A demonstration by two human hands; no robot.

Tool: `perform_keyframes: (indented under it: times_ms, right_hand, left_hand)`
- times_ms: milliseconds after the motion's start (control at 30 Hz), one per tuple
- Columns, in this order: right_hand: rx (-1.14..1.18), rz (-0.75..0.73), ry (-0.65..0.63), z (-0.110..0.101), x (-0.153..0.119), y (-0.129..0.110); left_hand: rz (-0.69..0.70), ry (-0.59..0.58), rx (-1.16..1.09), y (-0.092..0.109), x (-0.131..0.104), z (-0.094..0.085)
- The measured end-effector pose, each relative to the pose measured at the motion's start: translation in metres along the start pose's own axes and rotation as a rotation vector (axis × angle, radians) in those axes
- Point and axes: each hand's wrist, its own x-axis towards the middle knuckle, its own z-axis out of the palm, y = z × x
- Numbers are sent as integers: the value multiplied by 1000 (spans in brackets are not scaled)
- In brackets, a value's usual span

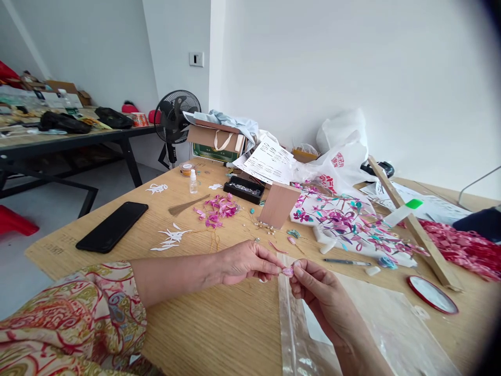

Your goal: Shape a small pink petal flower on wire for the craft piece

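Observation:
Between my two hands is a small pink petal-like piece [288, 271], pinched from both sides. My left hand [250, 263] comes in from the left and closes its thumb and forefinger on the piece's left end. On its right end, the thumb and fingertips of my right hand [313, 282] are pressed together. Both hands are above the wooden table [203, 308], near the left edge of a clear plastic bag [371, 297]. Loose pink and purple petals [219, 209] lie in a pile beyond my left hand.
A black phone [112, 227] and white cut-out pieces [171, 238] lie at the left. Behind are a small bottle [193, 183], a black tray [243, 189] and an upright wooden block [279, 205]. Purple flower sprays [348, 222], a wooden bar [415, 224] and a red-rimmed dish [432, 295] are at the right.

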Motion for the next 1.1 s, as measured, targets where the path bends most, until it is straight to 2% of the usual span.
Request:
perform_keyframes:
  times_ms: [433,700,933,1100]
  right_hand:
    - [4,-4,-2,-1,0,2]
    - [27,-23,42,-3,-1,0]
    - [20,29,-48,-2,-2,0]
    - [18,38,-55,-2,-1,2]
  left_hand:
    - [50,44,30,-3,2,0]
    - [42,67,15,-3,2,0]
    - [72,57,56,-2,0,2]
    - [83,53,88,-2,-1,4]
